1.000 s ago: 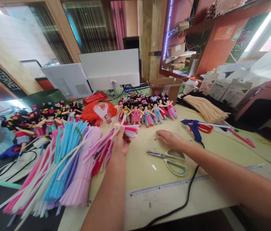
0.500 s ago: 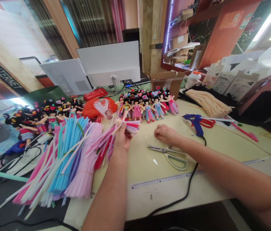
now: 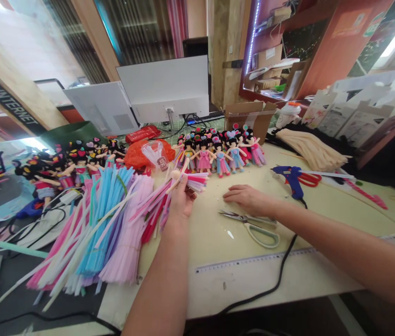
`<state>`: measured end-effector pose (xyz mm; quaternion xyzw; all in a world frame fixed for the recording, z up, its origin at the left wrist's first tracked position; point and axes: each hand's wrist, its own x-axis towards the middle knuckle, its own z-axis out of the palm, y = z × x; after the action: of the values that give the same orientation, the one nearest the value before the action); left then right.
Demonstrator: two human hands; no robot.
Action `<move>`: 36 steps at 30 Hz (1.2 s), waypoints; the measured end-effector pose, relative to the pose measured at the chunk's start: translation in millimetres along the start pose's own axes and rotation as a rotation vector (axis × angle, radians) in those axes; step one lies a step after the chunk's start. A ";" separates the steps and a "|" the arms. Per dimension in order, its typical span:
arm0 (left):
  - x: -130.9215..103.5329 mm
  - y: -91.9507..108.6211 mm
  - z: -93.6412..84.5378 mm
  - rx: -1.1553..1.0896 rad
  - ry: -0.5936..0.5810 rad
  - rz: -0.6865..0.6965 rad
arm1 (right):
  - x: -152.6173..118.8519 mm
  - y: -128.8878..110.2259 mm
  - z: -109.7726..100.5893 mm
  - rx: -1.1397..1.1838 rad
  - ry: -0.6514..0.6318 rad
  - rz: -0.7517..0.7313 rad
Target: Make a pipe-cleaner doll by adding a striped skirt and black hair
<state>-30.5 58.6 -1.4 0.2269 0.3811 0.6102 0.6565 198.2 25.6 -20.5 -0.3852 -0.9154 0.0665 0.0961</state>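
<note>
My left hand [image 3: 182, 198] is closed around a pipe-cleaner doll [image 3: 197, 181] with a beige body and a pink-and-white skirt pointing right. My right hand [image 3: 243, 196] lies low over the tabletop, its fingers stretched out to the left and holding nothing. Just below that hand are scissors [image 3: 262, 233] with pale handles, blades toward the left. Beside my left hand are bundles of pipe cleaners, lilac [image 3: 125, 242] and blue [image 3: 99, 224]. Behind both hands stands a group of finished dolls [image 3: 222, 161] with black hair and coloured dresses.
A blue glue gun [image 3: 292, 179] and red-handled scissors [image 3: 311, 178] lie at the right, near beige pipe cleaners [image 3: 313, 147]. A ruler [image 3: 239, 262] and a black cable [image 3: 271, 289] cross the front. More dolls [image 3: 78, 163], a plastic cup [image 3: 155, 156] and a cardboard box [image 3: 250, 116] stand behind.
My right hand's fingers have gone from curled to stretched out on the table. The whole view has shifted slightly; my left hand still holds the doll.
</note>
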 end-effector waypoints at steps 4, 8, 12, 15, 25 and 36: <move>-0.7 -1.8 0.9 0.030 -0.017 -0.006 | -3.2 -2.5 -5.9 0.063 0.065 -0.012; -1.8 -1.0 -0.5 0.037 -0.003 -0.005 | 11.6 -17.4 0.7 0.104 0.117 -0.078; -1.3 -1.0 -1.2 0.023 -0.012 -0.007 | 9.1 -6.8 0.7 0.063 0.143 0.106; -0.6 -1.9 -0.6 0.025 -0.030 -0.004 | 0.6 13.3 -6.9 0.047 0.146 0.227; -3.4 1.9 0.7 0.006 0.003 -0.015 | 10.1 36.7 -7.8 -0.060 0.090 0.500; -0.4 -0.7 -0.4 -0.002 -0.016 -0.004 | 1.2 -15.1 5.0 -0.098 0.026 0.328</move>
<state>-30.3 58.0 -2.0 0.2303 0.3755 0.6076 0.6609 185.9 15.8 -22.2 -0.5344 -0.8412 0.0314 0.0767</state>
